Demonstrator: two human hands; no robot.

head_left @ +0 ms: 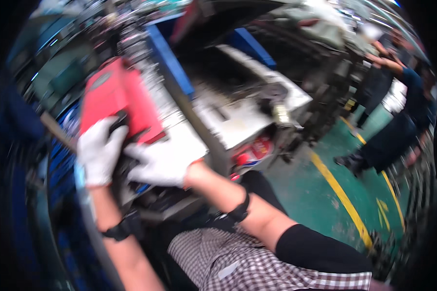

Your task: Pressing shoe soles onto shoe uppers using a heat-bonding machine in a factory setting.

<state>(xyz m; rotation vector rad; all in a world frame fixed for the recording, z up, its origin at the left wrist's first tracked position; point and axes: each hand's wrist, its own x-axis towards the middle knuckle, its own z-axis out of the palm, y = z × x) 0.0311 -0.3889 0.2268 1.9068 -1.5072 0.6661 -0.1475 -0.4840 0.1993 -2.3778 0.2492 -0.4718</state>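
Observation:
Both my hands wear white gloves and are blurred by motion. My left hand point(99, 151) is at the near left end of a red box-shaped casing point(107, 97), its thumb and fingers curled around a small black part point(118, 121) whose kind I cannot make out. Just to the right and nearer to me, my right hand point(162, 164) lies over the pale worktop point(184, 136). Its fingers point left and stand apart, with no held thing visible in them. Dark shapes in the gap between the hands are too smeared to name.
A machine with blue uprights point(170, 58) and a pale metal bed point(238, 121) stands to the right of the casing. Below it is a red round container point(260, 148). Farther right, people point(391, 116) stand on a green floor with yellow lines point(337, 189).

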